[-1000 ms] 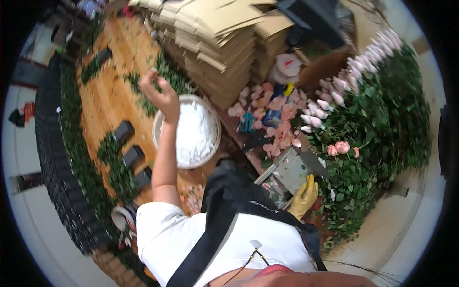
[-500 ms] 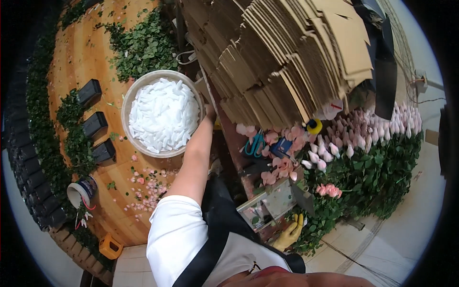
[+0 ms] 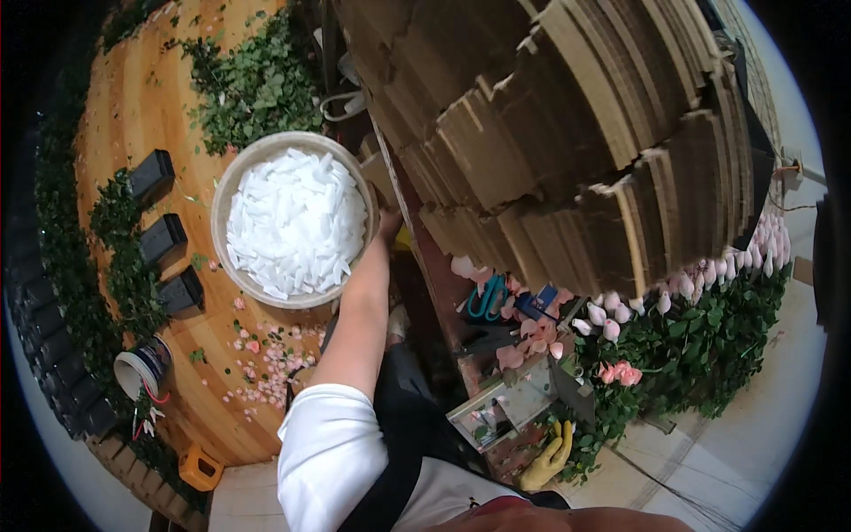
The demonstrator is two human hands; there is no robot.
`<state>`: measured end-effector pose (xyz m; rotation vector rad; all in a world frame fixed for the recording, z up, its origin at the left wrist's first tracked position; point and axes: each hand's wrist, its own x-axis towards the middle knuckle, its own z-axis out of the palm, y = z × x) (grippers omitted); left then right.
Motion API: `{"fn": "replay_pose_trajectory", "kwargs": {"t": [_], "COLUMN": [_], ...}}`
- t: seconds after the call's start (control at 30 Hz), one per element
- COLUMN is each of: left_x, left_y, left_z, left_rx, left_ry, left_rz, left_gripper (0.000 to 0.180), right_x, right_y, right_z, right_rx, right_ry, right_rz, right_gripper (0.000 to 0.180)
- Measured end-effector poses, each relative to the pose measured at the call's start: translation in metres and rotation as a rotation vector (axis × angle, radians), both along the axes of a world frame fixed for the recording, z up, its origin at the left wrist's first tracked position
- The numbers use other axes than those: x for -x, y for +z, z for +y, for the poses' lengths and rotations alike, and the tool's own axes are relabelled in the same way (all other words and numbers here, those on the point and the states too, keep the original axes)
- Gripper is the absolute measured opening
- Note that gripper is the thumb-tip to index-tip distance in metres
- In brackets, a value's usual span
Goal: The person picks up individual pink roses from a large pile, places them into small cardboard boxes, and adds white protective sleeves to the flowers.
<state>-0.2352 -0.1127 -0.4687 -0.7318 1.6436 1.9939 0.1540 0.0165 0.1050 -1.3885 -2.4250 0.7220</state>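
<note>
head view shows the person's left hand (image 3: 383, 223) reaching up past the rim of a round pale bowl of white flakes (image 3: 295, 219) on the wooden table (image 3: 133, 106); whether its fingers grip anything cannot be told. stacked brown cardboard sheets (image 3: 567, 133) lie just beside it. the right hand is out of sight.

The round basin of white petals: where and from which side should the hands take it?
Probably the rim of the basin, one hand on each side. It is wide, round and heaped, so a two-sided hold should keep it level. The left hand is at its right rim; the left rim faces bare table.
</note>
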Motion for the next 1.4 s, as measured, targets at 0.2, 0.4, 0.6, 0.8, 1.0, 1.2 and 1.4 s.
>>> {"fn": "replay_pose_trajectory", "kwargs": {"t": [0.2,0.4,0.6,0.8,1.0,1.2,1.4], "left_x": [-0.011,-0.066,-0.104,-0.136,-0.153,-0.215,-0.284], "left_y": [-0.007,0.056,0.216,0.307,0.324,0.37,0.504], "left_z": [-0.004,-0.084,-0.301,-0.395,-0.347,-0.379,-0.4], "left_rx": [-0.113,-0.067,0.114,0.286,0.558,0.902,0.867], "left_ry": [0.039,-0.039,0.304,0.232,0.299,0.322,0.48], "left_rz": [0.071,-0.087,0.148,0.193,0.321,0.46,0.635], "left_gripper": [0.058,0.035,0.023,0.02,0.024,0.026,0.02], "right_x": [0.007,-0.012,-0.029,-0.018,-0.021,-0.025,-0.001], "right_y": [0.004,-0.006,-0.017,-0.009,-0.006,-0.007,0.008], "right_z": [-0.004,0.009,0.016,0.018,0.016,0.015,-0.011], "right_rx": [0.04,-0.02,-0.007,-0.097,-0.167,-0.163,-0.259], "right_ry": [-0.009,0.011,0.053,0.166,0.284,0.328,0.633], "right_rz": [0.002,0.066,0.154,0.188,0.256,0.302,0.361], "right_gripper": [0.04,0.039,0.038,0.034,0.034,0.032,0.032]}}
